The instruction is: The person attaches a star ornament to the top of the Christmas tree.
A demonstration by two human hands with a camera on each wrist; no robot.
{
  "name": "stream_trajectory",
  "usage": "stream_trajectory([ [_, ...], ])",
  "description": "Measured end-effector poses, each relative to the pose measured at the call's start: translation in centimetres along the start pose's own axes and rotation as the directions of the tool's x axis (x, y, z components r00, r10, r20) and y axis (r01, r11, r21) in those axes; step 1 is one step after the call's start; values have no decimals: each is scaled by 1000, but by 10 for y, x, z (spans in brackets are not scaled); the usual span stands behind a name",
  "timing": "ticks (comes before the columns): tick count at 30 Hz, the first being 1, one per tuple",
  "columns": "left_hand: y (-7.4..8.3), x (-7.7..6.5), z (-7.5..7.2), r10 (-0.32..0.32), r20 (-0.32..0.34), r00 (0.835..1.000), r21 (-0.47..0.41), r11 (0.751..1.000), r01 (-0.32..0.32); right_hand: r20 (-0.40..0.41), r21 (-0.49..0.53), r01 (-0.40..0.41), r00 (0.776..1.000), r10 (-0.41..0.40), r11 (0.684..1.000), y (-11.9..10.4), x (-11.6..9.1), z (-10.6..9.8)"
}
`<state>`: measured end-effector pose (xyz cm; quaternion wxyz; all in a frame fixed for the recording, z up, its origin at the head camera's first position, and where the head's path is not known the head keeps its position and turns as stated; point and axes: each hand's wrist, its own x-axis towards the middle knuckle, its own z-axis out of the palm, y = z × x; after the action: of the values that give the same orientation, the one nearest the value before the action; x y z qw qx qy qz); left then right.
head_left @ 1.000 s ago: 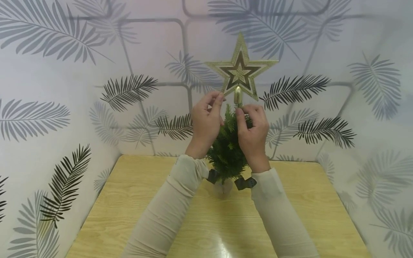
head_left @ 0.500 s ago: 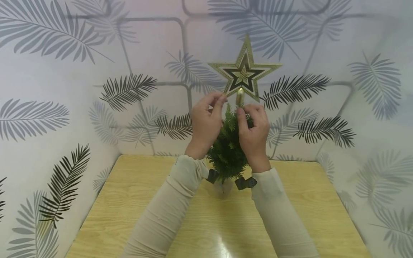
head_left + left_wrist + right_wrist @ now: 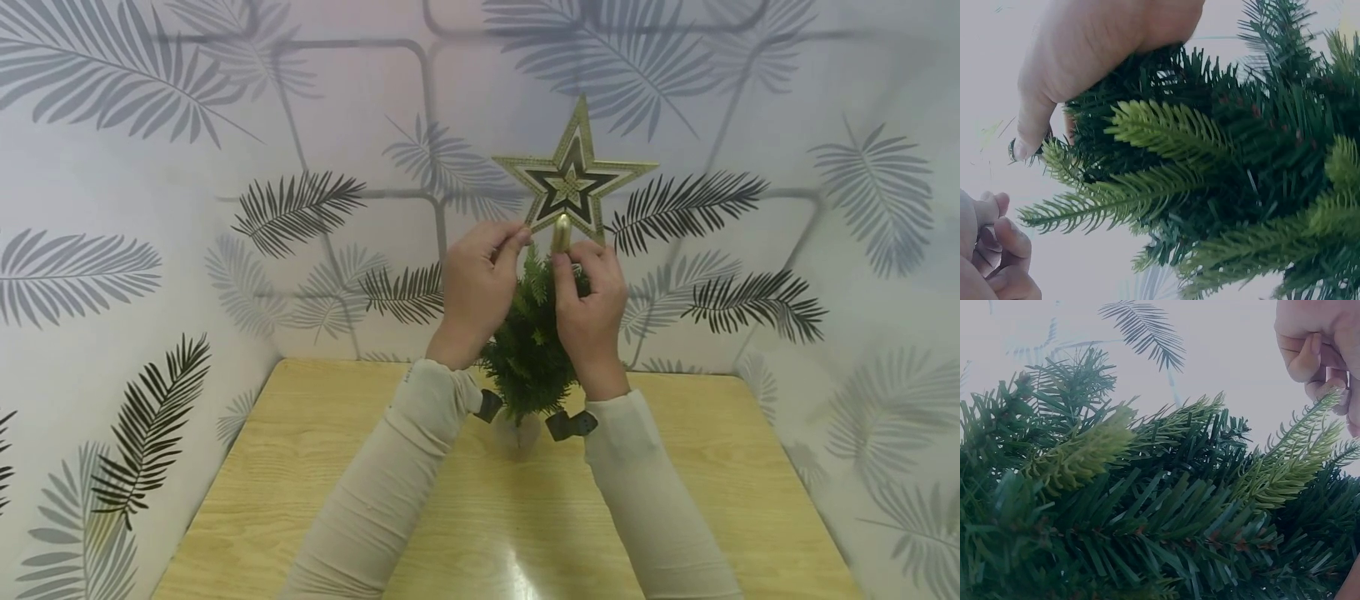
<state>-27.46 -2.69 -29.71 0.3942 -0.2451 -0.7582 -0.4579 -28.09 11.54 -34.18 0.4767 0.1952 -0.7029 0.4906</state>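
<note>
A gold star tree topper (image 3: 570,182) with dark and glittery bands stands above a small green artificial Christmas tree (image 3: 531,367), tilted a little to the right. Its gold socket (image 3: 562,235) sits right at the treetop. My left hand (image 3: 478,287) pinches the star's lower left point between thumb and fingers. My right hand (image 3: 592,304) pinches at the treetop, thumb and fingers meeting just under the socket. How far the tip enters the socket is hidden. Both wrist views show needled branches (image 3: 1160,131) up close; in the right one, curled left-hand fingers appear at upper right.
The tree stands toward the back of a wooden table (image 3: 337,467), on a pale base (image 3: 517,433) partly in shadow. Leaf-patterned walls (image 3: 360,108) rise behind and at both sides. A dark wrist camera (image 3: 572,426) shows beside the right cuff.
The star has come down and slightly right, leaning more to the right, its socket now lower against the right fingertips. My left hand has shifted slightly with it; the right hand stays almost in place.
</note>
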Motion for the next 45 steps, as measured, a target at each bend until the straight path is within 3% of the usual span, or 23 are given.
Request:
stream_trajectory([
  [19,0,2,-5,-11,56,998,103,995,6,48,-37,14,999,-12,999,0,-1,0],
  [27,-3,-5,-1,-110,47,993,-14,994,111,55,-72,18,998,-14,997,0,-6,-2],
  [38,-4,-7,-3,-153,53,987,-95,983,158,159,-163,6,987,21,987,-7,-12,-17],
  [41,-7,-10,-4,-139,44,989,-101,985,143,167,-158,7,986,19,987,-5,-15,-21],
  [45,-14,-18,-5,-68,14,998,-40,997,68,180,-141,31,984,-5,990,0,-21,-27],
])
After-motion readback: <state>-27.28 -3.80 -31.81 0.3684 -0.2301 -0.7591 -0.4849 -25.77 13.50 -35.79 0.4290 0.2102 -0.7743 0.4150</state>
